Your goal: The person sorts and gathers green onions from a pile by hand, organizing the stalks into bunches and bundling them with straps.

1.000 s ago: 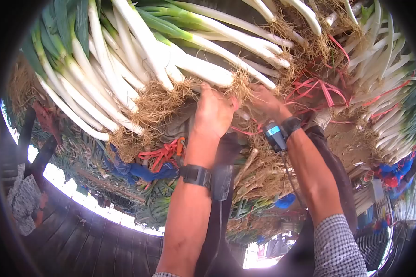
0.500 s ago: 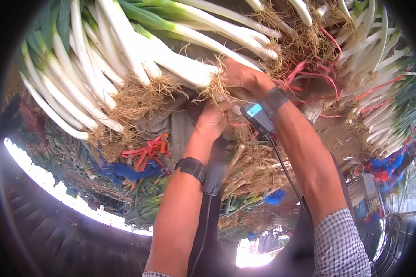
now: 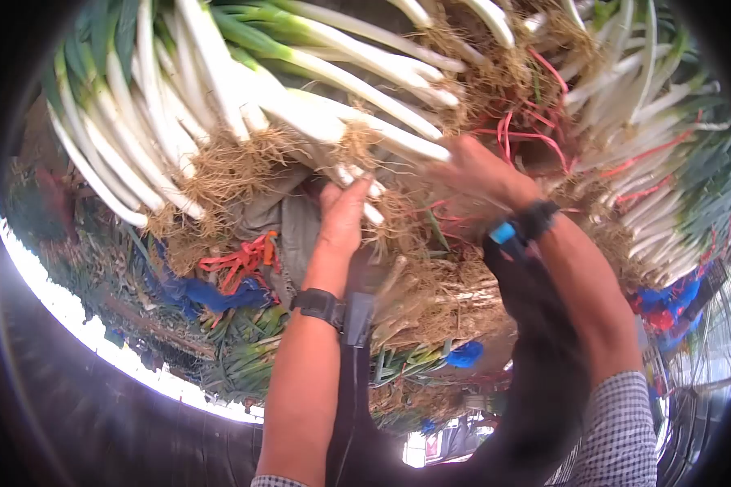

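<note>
In the head view, the left hand [image 3: 341,217] seems to pinch some small white leeks [image 3: 372,213], with their stringy roots poking out past the thumb. A long white leek [image 3: 398,138] lies up and to the right of that thumb. It slants down to the right, and its low end is right by the right hand [image 3: 481,174], so that hand is nearer to this end. The right hand is blurry, so I cannot tell if its fingers are open or closed. Red strings [image 3: 240,261] lie left of the left wrist
</note>
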Available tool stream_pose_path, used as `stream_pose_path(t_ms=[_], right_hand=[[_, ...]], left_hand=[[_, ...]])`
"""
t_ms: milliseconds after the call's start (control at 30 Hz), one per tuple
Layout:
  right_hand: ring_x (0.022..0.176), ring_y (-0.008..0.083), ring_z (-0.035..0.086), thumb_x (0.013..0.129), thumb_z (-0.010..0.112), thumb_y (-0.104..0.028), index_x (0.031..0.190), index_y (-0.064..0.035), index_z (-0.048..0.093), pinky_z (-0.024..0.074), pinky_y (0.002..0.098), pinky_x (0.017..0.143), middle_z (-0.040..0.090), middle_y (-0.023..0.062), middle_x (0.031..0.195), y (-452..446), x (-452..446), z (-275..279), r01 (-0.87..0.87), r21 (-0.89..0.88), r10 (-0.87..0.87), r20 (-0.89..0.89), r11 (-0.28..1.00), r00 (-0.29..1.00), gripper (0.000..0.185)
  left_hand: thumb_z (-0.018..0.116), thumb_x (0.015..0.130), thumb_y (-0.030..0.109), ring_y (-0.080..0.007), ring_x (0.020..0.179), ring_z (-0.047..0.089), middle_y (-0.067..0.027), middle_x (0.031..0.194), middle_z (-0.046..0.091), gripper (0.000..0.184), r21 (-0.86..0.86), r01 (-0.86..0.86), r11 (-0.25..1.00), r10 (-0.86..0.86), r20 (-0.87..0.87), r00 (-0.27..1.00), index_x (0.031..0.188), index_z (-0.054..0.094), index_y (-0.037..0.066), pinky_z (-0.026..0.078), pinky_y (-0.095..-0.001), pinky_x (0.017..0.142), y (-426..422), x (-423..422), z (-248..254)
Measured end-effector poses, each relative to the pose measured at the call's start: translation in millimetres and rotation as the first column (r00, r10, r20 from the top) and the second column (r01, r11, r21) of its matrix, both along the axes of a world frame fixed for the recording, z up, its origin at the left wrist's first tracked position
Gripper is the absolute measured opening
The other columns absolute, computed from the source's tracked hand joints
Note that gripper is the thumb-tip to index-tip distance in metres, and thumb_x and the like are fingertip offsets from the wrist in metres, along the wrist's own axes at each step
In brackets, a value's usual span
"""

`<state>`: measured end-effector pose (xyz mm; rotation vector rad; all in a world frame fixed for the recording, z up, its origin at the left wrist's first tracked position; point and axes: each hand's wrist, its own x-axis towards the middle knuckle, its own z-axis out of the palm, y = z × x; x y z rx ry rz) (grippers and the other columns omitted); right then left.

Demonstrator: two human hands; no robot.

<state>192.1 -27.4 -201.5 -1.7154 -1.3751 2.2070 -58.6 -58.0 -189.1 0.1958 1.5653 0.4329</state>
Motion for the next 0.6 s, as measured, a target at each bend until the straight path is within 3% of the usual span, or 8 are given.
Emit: stream_pose_path(t_ms=[100,133,167,267,367,433,500,600], right_hand=[[0.06,0.0155,0.059,0.089,0.072,-0.035,0.12,0.0004,0.067,0.0471,0.0348,0.056,0.064,0.0066,0.071,-51.7,100.7,54.3,0.011,-0.123,-0.013,-0.014,0.992,1.0,0.047],[0.055,0.0113,0.055,0.09,0.072,-0.034,0.119,-0.0015,0.068,0.0441,0.0305,0.05,0.062,0.0028,0.068,-45.0,129.1,94.5,-0.061,-0.395,0.094,0.064,0.917,0.994,0.044],[0.051,0.0101,0.054,0.089,0.074,-0.034,0.118,-0.002,0.069,0.0428,0.0286,0.046,0.061,0.0018,0.066,-78.6,163.8,109.2,0.063,-0.421,-0.04,0.064,0.905,0.997,0.043],[0.057,0.0084,0.058,0.086,0.078,-0.037,0.103,0.0008,0.074,0.0461,0.0269,0.049,0.064,0.0007,0.066,-124.5,225.8,179.4,0.146,-0.549,-0.092,0.126,0.823,0.988,0.041],[0.059,0.009,0.061,0.087,0.078,-0.041,0.092,0.0003,0.075,0.0477,0.0273,0.05,0.068,0.0021,0.067,-148.4,229.6,234.3,0.195,-0.605,-0.147,0.128,0.772,0.981,0.041],[0.055,0.0083,0.061,0.09,0.075,-0.042,0.091,-0.002,0.074,0.0463,0.0256,0.046,0.068,0.0022,0.069,-180.0,218.8,253.1,0.329,-0.649,-0.392,0.052,0.686,0.918,0.04],[0.05,0.0098,0.06,0.088,0.076,-0.043,0.1,0.0009,0.07,0.0432,0.0253,0.042,0.064,0.0034,0.064,-184.5,200.8,279.5,0.353,-0.754,-0.507,0.03,0.554,0.861,0.046],[0.053,0.0103,0.062,0.088,0.076,-0.046,0.103,-0.0004,0.07,0.0475,0.025,0.045,0.066,0.0038,0.066,-226.1,196.5,312.7,0.329,-0.802,-0.495,0.049,0.499,0.868,0.048]], left_hand=[[0.068,0.091,0.01,-0.0188,0.092,0.065,-0.0078,0.104,0.066,0.028,0.014,-0.026,1.0,0.027,-0.02,0.999,0.115,0.061,-0.003,0.053,-0.0341,0.081,-2.7,4.6,-12.7],[0.068,0.091,0.011,-0.018,0.095,0.064,-0.0081,0.107,0.066,0.031,-0.035,-0.017,0.999,0.016,-0.006,1.0,0.118,0.06,-0.003,0.051,-0.0335,0.085,-4.0,1.7,-15.3],[0.069,0.091,0.011,-0.0172,0.099,0.062,-0.0085,0.111,0.066,0.034,-0.08,-0.006,0.997,0.007,0.01,1.0,0.121,0.06,-0.002,0.048,-0.0328,0.089,-3.8,1.6,-17.5],[0.067,0.094,0.021,-0.0182,0.102,0.059,-0.0114,0.114,0.064,0.038,-0.164,0.34,0.926,-0.378,-0.419,0.826,0.123,0.058,-0.003,0.045,-0.0335,0.094,-13.1,28.2,3.8],[0.065,0.097,0.034,-0.0227,0.116,0.053,-0.0157,0.136,0.053,0.052,-0.181,0.409,0.895,-0.441,-0.218,0.871,0.136,0.052,0.003,0.043,-0.0398,0.097,-56.2,57.2,37.7],[0.058,0.098,0.051,-0.0281,0.122,0.054,-0.0124,0.134,0.058,0.057,-0.349,0.019,0.937,0.004,0.066,0.998,0.136,0.055,0.009,0.042,-0.0474,0.101,-73.5,104.9,81.4],[0.049,0.097,0.063,-0.0317,0.12,0.057,-0.0103,0.128,0.064,0.061,-0.537,-0.285,0.794,0.556,0.45,0.699,0.133,0.059,0.015,0.042,-0.0554,0.104,-74.7,142.3,130.4],[0.048,0.095,0.066,-0.0345,0.12,0.058,-0.0134,0.123,0.067,0.065,-0.508,-0.324,0.798,0.598,0.603,0.528,0.131,0.06,0.013,0.041,-0.0577,0.108,-73.2,174.8,160.7]])
